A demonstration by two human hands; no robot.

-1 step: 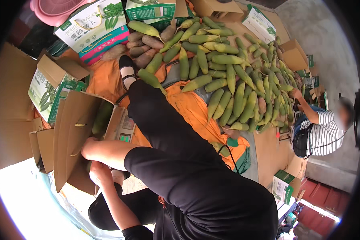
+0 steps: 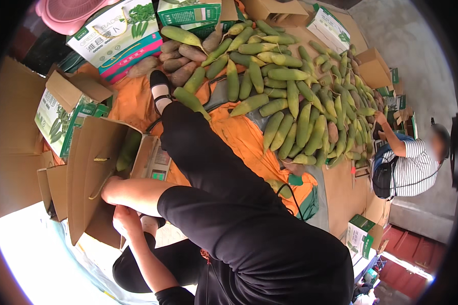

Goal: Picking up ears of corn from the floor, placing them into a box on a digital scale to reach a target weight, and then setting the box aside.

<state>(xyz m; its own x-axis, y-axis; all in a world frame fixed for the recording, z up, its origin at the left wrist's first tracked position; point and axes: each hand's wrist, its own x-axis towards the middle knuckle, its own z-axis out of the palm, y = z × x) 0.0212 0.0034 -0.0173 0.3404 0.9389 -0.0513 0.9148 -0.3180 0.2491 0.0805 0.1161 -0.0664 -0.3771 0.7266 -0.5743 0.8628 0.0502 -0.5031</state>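
An open brown cardboard box (image 2: 89, 168) stands at my left, with a long green vegetable (image 2: 127, 149) lying inside it. My right hand (image 2: 110, 190) reaches across from a black sleeve and grips the box's near flap, its fingers partly hidden behind the cardboard. My left hand (image 2: 125, 218) comes up from below and is closed against the box's lower edge. Beside the box sits a small weighing scale (image 2: 158, 163). My leg in black trousers stretches forward, ending in a black shoe (image 2: 159, 81).
A big heap of long green vegetables (image 2: 290, 96) and some brown tubers (image 2: 180, 58) lie on an orange cloth (image 2: 239, 137). Printed cartons (image 2: 119, 35) and flat cardboard ring the pile. A pink basket (image 2: 66, 12) is far left. Another person in a striped shirt (image 2: 414, 170) crouches at the right.
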